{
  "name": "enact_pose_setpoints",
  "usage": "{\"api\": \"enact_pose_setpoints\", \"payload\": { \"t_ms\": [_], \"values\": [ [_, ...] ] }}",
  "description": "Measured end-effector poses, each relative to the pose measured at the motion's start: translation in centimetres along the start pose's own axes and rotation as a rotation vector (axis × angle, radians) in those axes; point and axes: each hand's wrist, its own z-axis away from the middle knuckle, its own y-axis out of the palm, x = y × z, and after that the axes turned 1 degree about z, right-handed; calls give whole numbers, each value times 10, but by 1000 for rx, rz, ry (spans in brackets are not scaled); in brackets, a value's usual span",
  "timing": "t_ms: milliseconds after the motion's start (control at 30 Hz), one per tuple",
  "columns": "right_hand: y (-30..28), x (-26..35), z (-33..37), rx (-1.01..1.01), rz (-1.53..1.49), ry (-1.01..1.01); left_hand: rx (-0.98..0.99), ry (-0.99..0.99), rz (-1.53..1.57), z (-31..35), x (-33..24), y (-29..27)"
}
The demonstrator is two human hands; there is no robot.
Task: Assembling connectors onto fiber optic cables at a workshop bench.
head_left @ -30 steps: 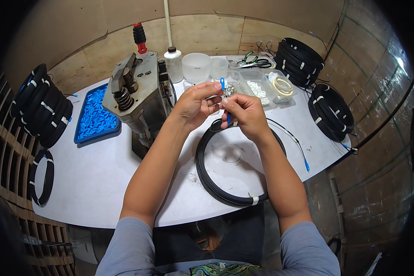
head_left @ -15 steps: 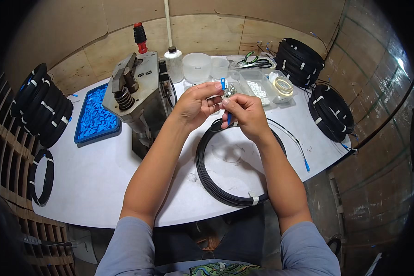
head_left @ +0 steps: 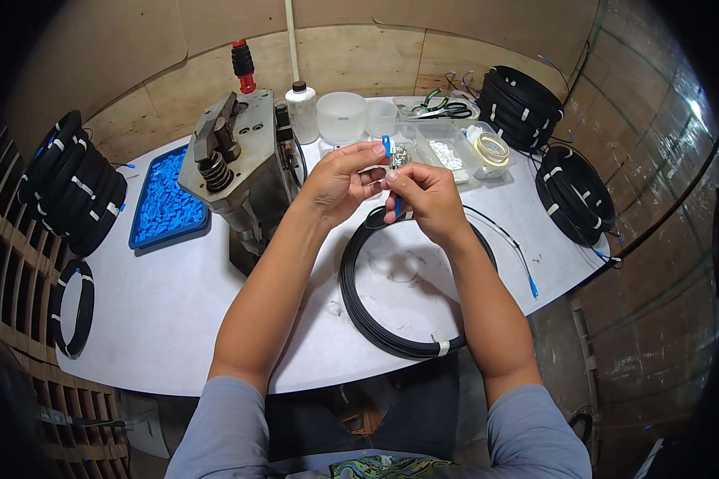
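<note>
Both of my hands meet in front of me above the far side of a coil of black cable [head_left: 351, 286]. Between the thumb and fingers of my left hand [head_left: 344, 176] is a small blue connector piece [head_left: 387, 146], its upper part sticking up past the fingertips. My right hand [head_left: 425, 191] is pinched close beside it, and another blue connector part [head_left: 398, 205] shows under its fingers. What lies between the two sets of fingertips is too small to make out. One cable end with a blue connector [head_left: 534, 287] hangs out to the right of the coil.
A metal press [head_left: 252, 128] stands left of my hands, beside a blue tray [head_left: 139, 243] heaped with blue pieces. Beyond my hands are clear plastic containers [head_left: 342, 116], a white bottle [head_left: 301, 112] and tape rolls [head_left: 491, 148]. Cable coils are stacked left [head_left: 76, 184] and right [head_left: 519, 108].
Hardly anything differs. The blue connector piece in my left hand has shifted very slightly; both arms and the coil keep their places.
</note>
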Motion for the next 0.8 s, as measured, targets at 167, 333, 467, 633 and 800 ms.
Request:
{"api": "enact_pose_setpoints", "payload": {
  "t_ms": [167,333,467,633,800],
  "values": [
    [2,2,1,-8,8,4,35,-4,9,1,-2,1],
    [3,0,1,-42,15,-64,12,0,25,-2,3,-2],
    [3,-2,0,-52,67,-74,0,-18,18,-3,3,-4],
    [3,-1,0,-63,80,-79,-7,3,13,-2,3,-3],
    [2,-2,-1,-58,58,-80,-9,4,28,-2,3,-4]
  ]
}}
